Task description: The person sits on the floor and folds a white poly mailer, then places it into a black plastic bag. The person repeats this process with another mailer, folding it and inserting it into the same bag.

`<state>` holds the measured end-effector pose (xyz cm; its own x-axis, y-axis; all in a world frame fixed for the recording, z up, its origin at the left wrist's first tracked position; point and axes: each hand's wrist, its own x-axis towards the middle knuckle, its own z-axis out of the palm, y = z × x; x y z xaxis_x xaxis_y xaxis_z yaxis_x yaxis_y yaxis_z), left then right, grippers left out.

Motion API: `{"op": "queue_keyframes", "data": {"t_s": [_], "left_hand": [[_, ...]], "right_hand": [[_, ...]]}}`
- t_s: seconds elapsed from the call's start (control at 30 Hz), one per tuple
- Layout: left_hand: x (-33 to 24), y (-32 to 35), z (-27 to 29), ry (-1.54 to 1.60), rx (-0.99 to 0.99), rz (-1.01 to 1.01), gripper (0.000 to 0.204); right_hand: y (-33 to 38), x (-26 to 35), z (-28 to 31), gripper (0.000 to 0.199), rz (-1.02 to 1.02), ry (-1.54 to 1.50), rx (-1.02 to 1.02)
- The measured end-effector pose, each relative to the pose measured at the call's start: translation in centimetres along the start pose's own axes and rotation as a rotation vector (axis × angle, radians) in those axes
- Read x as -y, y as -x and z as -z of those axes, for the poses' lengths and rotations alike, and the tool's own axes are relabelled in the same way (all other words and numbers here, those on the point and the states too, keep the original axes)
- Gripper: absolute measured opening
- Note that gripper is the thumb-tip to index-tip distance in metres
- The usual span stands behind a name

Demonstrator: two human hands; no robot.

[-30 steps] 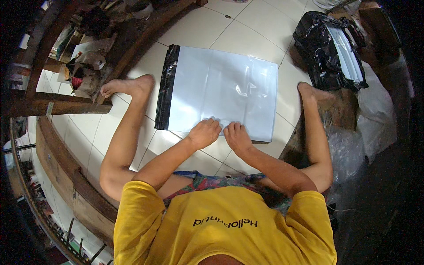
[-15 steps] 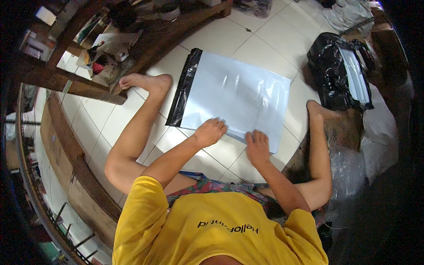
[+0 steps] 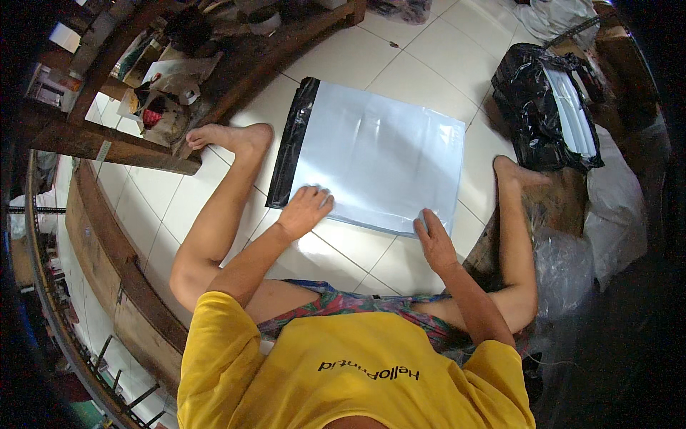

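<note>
A large pale blue-white plastic mailing bag [image 3: 375,150] lies flat on the floor between my legs, with a black strip [image 3: 289,150] along its left side. More than one layer seems to show at the near edge, but I cannot tell how many. My left hand [image 3: 306,209] rests on the near left corner, fingers lightly bent over the plastic. At the near right corner, my right hand [image 3: 437,243] is turned on its side, its thumb and fingers straight and touching the edge. Part of the right fingers is hidden.
A black plastic bundle [image 3: 525,107] holding folded pale sheets stands at the right, beyond my right foot. Clear plastic wrap [image 3: 564,272] lies beside my right leg. A wooden frame [image 3: 107,139] with clutter is at the left; white tiles [image 3: 350,250] cover the floor.
My left hand has slid left along the near edge towards the black strip. The right hand has shifted slightly right and turned on its side. The near edge lies more even.
</note>
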<state>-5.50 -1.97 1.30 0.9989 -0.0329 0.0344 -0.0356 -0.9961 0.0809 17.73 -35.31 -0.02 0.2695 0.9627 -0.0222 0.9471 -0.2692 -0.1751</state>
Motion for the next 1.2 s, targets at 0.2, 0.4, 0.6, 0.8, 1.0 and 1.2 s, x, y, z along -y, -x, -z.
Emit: {"op": "queue_keyframes", "data": {"t_s": [0.2,0.4,0.6,0.8,1.0,1.2], "left_hand": [[1.6,1.3,0.2,-0.009,0.028,0.073,0.036],[3.7,3.0,0.2,-0.033,0.075,0.125,0.034],[4.7,3.6,1.8,-0.109,0.034,0.150,0.033],[6.4,2.7,4.9,0.187,0.272,0.332,0.030],[7.8,2.4,6.0,0.748,0.088,0.610,0.037],[7.5,3.8,0.2,0.647,-0.117,0.622,0.039]], "right_hand": [[0.4,-0.2,2.3,0.052,-0.053,0.017,0.089],[0.4,-2.8,3.4,0.045,-0.074,-0.208,0.115],[0.3,-1.9,4.2,0.039,-0.199,-0.248,0.065],[-0.1,-4.7,5.3,0.028,-0.180,-0.316,0.035],[-2.7,-8.9,7.9,0.027,-0.478,-0.591,0.218],[-2.8,-10.5,2.0,0.025,-0.657,-0.717,-0.067]]}}
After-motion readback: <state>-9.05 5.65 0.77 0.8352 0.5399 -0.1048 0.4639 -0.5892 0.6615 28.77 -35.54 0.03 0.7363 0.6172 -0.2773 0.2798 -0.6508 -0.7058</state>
